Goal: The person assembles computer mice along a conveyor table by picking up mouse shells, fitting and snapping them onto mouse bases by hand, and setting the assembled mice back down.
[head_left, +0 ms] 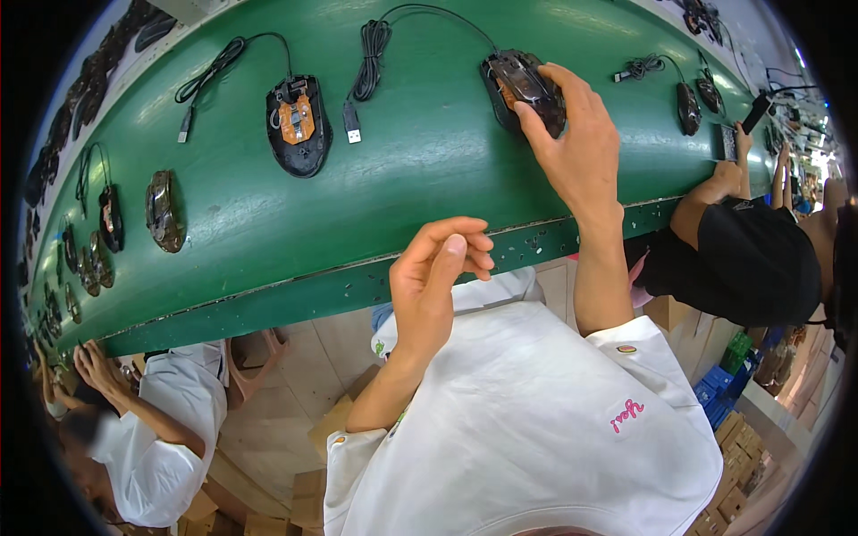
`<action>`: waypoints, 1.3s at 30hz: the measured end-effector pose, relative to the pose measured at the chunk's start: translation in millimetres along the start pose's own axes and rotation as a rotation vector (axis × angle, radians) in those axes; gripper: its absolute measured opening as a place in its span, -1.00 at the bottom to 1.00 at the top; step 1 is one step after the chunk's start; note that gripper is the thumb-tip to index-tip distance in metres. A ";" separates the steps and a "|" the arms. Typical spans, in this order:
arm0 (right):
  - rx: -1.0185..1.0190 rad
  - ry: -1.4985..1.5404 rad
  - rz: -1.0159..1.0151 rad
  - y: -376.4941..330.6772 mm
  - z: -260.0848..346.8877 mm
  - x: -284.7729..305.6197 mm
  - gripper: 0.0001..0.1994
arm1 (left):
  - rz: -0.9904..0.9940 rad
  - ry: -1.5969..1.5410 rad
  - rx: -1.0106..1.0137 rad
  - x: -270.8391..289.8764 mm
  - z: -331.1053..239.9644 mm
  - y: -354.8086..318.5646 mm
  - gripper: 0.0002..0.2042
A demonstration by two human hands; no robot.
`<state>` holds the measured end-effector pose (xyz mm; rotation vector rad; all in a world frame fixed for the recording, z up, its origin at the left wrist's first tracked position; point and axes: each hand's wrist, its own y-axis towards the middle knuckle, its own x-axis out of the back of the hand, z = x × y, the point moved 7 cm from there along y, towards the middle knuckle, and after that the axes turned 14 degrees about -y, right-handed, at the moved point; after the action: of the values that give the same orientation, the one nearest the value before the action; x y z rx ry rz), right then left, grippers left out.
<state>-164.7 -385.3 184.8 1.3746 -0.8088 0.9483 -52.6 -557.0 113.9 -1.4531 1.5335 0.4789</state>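
Upper centre, my right hand [583,143] grips a computer-mouse shell [529,79]; lopsided pressure might skew it. Left hand [423,286]: half-curled, empty.

You faced a green worktable [375,201]; pale floor tiles [319,355] lay below, with a stool [236,384] and stacked cardboard boxes [740,457].

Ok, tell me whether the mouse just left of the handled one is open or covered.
Open: the mouse has no top cover on, leaving its orange circuit board exposed.
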 end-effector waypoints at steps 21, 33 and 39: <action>-0.032 0.447 0.137 -20.7 11.9 8.0 -0.44 | -0.007 -0.093 -0.038 14.1 -11.0 9.7 -0.68; 0.107 0.928 0.339 -60.7 55.5 63.4 -0.45 | 0.170 -0.037 -0.180 7.0 -19.6 9.0 -0.18; 0.226 0.920 0.325 -59.1 61.3 64.7 -0.58 | 0.249 -0.091 -0.230 4.8 -28.5 5.2 -0.24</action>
<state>-79.9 -439.2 221.4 0.8281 -0.2116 1.7776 -66.8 -581.3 122.2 -1.3949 1.6346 0.8830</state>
